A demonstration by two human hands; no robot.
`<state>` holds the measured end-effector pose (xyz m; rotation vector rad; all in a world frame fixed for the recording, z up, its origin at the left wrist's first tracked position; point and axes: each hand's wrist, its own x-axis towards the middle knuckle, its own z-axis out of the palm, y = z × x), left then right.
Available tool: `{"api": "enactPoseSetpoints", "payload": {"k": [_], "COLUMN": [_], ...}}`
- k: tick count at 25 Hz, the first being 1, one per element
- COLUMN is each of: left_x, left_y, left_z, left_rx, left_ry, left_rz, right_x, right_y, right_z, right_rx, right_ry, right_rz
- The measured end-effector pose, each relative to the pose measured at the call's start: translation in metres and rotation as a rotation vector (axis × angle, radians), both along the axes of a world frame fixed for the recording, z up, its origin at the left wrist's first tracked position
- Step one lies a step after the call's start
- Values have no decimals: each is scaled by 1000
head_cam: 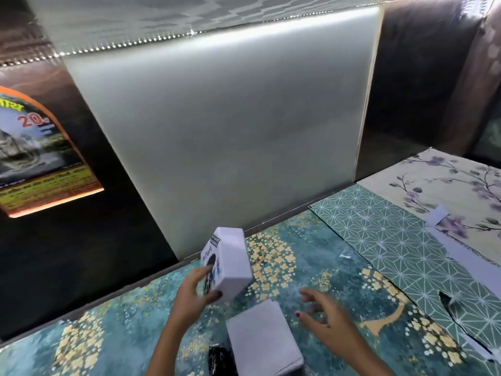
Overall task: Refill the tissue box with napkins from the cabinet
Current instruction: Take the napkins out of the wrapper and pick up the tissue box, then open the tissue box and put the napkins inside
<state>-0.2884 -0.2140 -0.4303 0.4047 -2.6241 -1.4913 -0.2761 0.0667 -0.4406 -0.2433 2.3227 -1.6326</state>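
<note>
A white tissue box (231, 263) with dark print on one face is tilted above the teal flowered counter (325, 267). My left hand (193, 291) grips it from the lower left, fingers on the printed face. In front of the box, a flat white stack of napkins (264, 339) lies on the counter between my forearms. My right hand (324, 314) hovers to the right of the stack, fingers spread, holding nothing.
A pale glossy panel (217, 131) rises right behind the counter, dark wall at its left with a poster (40, 150). To the right lie a green geometric sheet (393, 240) and a floral sheet (447, 185). A dark object (219, 359) sits beside the napkins.
</note>
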Motion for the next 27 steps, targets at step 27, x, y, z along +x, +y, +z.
{"api": "enactPoseSetpoints", "payload": {"k": [27], "left_x": [164], "left_y": [55], "left_z": [4], "left_rx": [800], "left_ry": [34], "left_rz": [-34], "right_x": [53], "right_y": [-70], "right_z": [14], "right_rx": [-407], "right_ry": [-127], "right_rz": [515]}}
